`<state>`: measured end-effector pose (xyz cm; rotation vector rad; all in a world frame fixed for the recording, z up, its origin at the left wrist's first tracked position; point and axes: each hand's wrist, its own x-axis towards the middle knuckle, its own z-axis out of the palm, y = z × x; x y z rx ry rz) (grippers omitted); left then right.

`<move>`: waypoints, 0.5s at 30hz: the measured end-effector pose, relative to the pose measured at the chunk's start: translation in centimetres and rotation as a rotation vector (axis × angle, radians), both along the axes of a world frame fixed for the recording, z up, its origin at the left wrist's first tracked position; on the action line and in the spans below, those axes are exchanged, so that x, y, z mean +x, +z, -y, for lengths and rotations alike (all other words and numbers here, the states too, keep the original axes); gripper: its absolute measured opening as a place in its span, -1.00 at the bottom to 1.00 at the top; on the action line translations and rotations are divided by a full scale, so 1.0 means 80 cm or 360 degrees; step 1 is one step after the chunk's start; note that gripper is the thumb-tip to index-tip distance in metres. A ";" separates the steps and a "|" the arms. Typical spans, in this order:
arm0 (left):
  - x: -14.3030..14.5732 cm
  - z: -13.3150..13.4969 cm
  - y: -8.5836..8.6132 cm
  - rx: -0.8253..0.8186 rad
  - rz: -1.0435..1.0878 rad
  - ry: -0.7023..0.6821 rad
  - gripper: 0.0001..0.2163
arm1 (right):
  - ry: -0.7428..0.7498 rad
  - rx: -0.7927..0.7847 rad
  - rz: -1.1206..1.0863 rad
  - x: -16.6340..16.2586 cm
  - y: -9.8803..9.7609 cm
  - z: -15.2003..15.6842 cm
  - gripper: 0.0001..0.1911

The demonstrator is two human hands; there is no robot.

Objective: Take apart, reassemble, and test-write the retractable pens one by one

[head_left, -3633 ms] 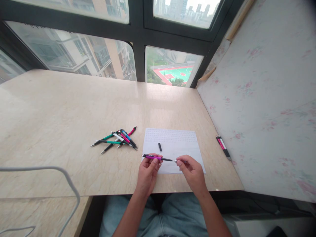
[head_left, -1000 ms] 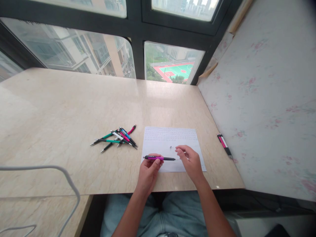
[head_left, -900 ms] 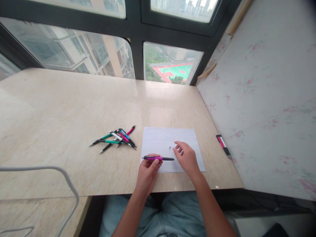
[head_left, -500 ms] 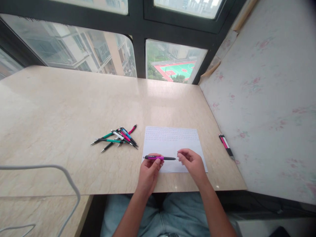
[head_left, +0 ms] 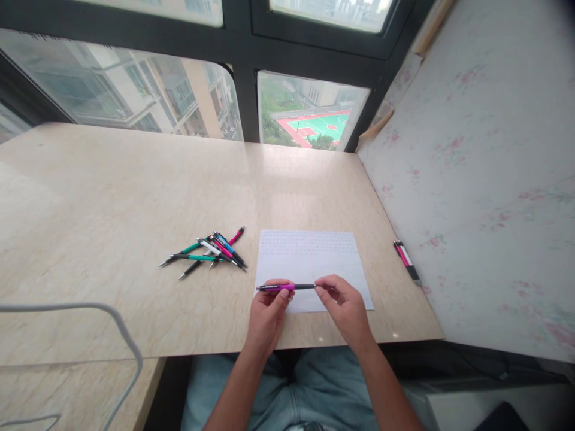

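Observation:
My left hand (head_left: 269, 308) is closed around a purple and black ballpoint pen (head_left: 287, 287), held level with its tip toward the right. My right hand (head_left: 344, 302) pinches the pen's tip end between thumb and fingertips, which hide the point. Both hands are over the lower part of a white sheet of paper (head_left: 309, 260) with rows of handwriting along its top. To the left of the paper lies a loose pile of pens (head_left: 211, 254) in green, pink, blue, white and black.
By the right wall, a pair of pens (head_left: 407, 263) lies side by side on the marble-patterned tabletop (head_left: 135, 203). A grey cable (head_left: 121, 323) loops up at the lower left. The flowered wall (head_left: 476, 197) bounds the right side, and windows stand behind.
My right hand has moved in from just beyond the pen's tip and now closes on it. My left hand keeps its hold on the pen. The whole view has shifted slightly.

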<state>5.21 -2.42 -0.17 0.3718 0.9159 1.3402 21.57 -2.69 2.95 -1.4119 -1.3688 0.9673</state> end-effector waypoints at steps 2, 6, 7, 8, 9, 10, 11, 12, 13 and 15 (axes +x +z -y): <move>-0.001 0.000 0.000 -0.0007 -0.0016 -0.0013 -0.82 | 0.0023 0.0028 0.0051 0.001 0.001 0.000 -0.85; -0.001 0.000 -0.001 0.0012 -0.0023 -0.0049 -0.82 | 0.0061 0.0013 0.0123 0.005 0.003 0.000 -0.85; -0.001 0.000 -0.001 0.0027 -0.0030 -0.0059 -0.83 | 0.0066 0.0006 0.0161 0.006 0.004 0.000 -0.84; -0.001 0.000 0.000 0.0039 -0.0042 -0.0069 -0.83 | 0.0069 0.0004 0.0207 0.006 0.004 -0.001 -0.82; 0.000 0.000 0.001 0.0049 -0.0059 -0.0082 -0.83 | 0.0074 0.0010 0.0254 0.007 0.005 -0.002 -0.80; 0.000 0.000 0.001 0.0057 -0.0076 -0.0094 -0.83 | 0.0076 0.0021 0.0296 0.007 0.006 -0.002 -0.78; 0.000 0.000 0.002 0.0063 -0.0091 -0.0101 -0.83 | 0.0078 0.0038 0.0326 0.007 0.006 -0.003 -0.77; 0.000 0.000 0.002 0.0066 -0.0102 -0.0103 -0.83 | 0.0079 0.0055 0.0338 0.007 0.007 -0.004 -0.76; 0.000 0.000 0.002 0.0067 -0.0106 -0.0098 -0.84 | 0.0086 0.0072 0.0338 0.007 0.008 -0.004 -0.76; 0.001 0.000 0.002 0.0061 -0.0093 -0.0072 -0.84 | 0.0118 0.0106 0.0324 0.007 0.010 -0.004 -0.79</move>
